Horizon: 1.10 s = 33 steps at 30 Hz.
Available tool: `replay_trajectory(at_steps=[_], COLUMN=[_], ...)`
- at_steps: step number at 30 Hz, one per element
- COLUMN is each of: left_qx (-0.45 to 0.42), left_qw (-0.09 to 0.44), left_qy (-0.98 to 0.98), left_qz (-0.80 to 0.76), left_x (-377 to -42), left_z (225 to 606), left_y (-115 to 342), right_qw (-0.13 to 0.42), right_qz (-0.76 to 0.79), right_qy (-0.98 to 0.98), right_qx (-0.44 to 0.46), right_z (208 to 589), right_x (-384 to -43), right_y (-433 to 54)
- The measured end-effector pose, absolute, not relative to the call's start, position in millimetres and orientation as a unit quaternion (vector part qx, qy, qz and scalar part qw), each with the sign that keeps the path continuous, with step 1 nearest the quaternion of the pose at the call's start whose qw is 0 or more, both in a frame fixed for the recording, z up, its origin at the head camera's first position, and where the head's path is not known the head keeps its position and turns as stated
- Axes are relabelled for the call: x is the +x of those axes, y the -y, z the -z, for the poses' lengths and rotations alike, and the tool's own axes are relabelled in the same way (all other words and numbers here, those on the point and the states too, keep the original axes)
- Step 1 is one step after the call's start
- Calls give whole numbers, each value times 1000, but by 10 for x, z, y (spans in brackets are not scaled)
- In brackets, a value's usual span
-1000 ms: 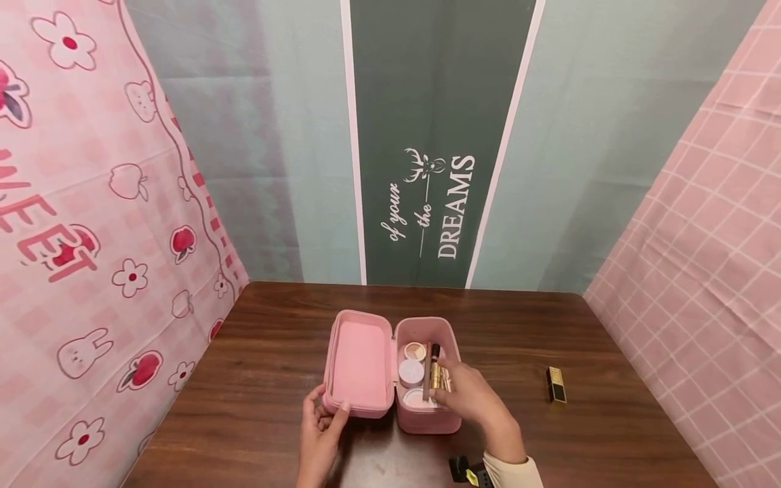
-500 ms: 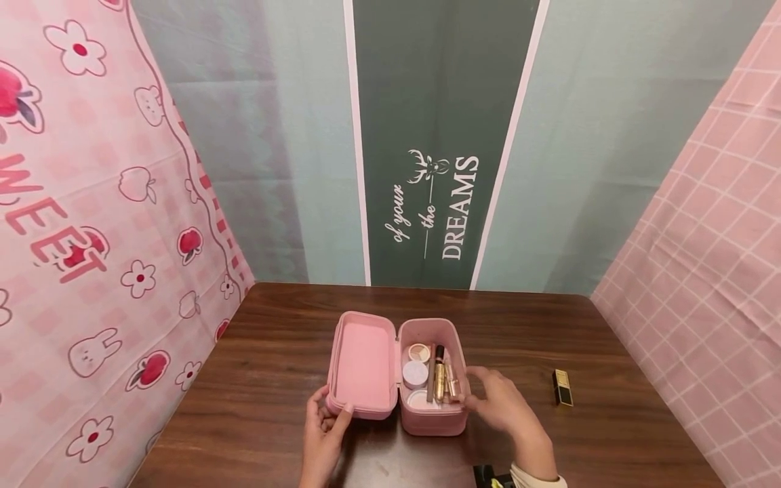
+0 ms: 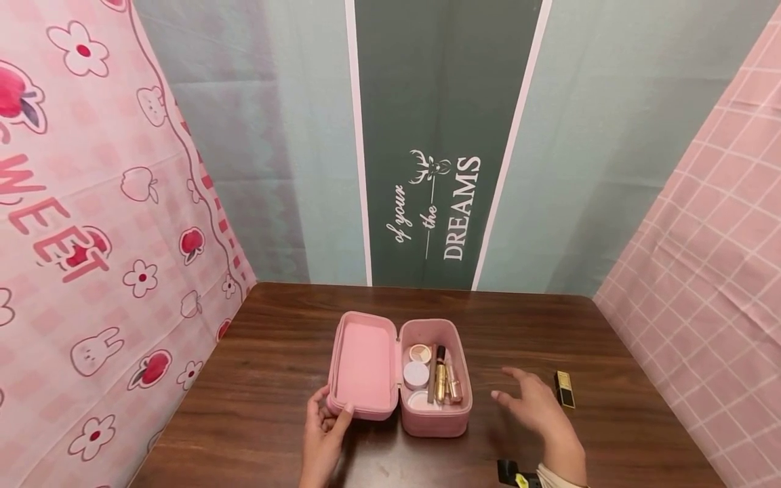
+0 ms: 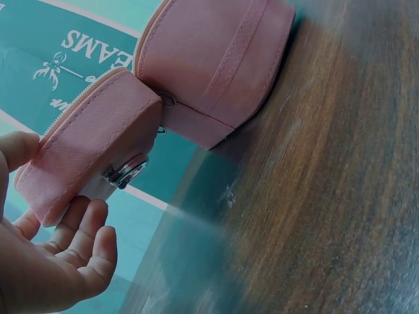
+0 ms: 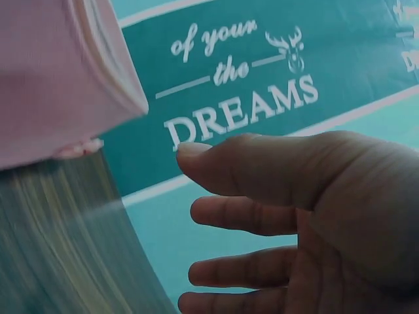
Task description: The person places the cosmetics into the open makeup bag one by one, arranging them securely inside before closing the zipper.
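A pink zippered makeup case (image 3: 434, 425) stands on the table with its lid (image 3: 366, 366) swung out to the left. My left hand (image 3: 323, 430) grips the lid's near-left corner, thumb on the rim and fingers beneath, as the left wrist view also shows. Inside the case lie a tri-colour round compact (image 3: 419, 354), a white-lidded jar (image 3: 416, 374), another pale round container (image 3: 422, 401), a brown stick (image 3: 432, 379), a black-and-gold tube (image 3: 441, 383) and a rose-gold tube (image 3: 453, 388). My right hand (image 3: 537, 410) hovers between the case and a black-and-gold lipstick (image 3: 565, 389), fingers extended, holding nothing.
The dark wooden table (image 3: 293, 325) extends around the case. Behind it hangs a green curtain (image 3: 421, 81) with white lettering. Pink patterned cloth (image 3: 146, 203) flanks the left side, and pink checked cloth (image 3: 714, 203) the right.
My right hand has left the inside of the case and moved right, towards the lipstick on the table. The left hand keeps its hold on the lid. The head view has shifted slightly.
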<state>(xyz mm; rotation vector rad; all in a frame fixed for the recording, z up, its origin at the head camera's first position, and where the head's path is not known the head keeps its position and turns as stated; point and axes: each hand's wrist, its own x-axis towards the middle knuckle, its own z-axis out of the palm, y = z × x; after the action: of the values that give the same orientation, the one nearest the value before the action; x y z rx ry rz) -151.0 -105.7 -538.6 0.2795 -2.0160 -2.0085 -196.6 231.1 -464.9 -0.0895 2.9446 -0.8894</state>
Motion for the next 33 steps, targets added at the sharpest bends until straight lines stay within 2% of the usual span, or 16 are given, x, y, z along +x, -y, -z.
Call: replay_trajectory(at_steps=[14, 22, 33], left_qx=[100, 109, 113], left_qw=[145, 134, 138], left_qy=[695, 689, 686], left_qz=[697, 704, 706], left_x=[-1517, -1519, -1538], left_z=[5402, 5389, 5367], left_y=[1055, 1043, 1042], right_qw=[-2, -20, -124], right_qz=[297, 330, 389], right_qy=[-955, -940, -889], right_qx=[21, 81, 206], right_z=[4798, 4941, 5226], right_x=[-1925, -1921, -1989], right_y=[-2829, -3040, -3089])
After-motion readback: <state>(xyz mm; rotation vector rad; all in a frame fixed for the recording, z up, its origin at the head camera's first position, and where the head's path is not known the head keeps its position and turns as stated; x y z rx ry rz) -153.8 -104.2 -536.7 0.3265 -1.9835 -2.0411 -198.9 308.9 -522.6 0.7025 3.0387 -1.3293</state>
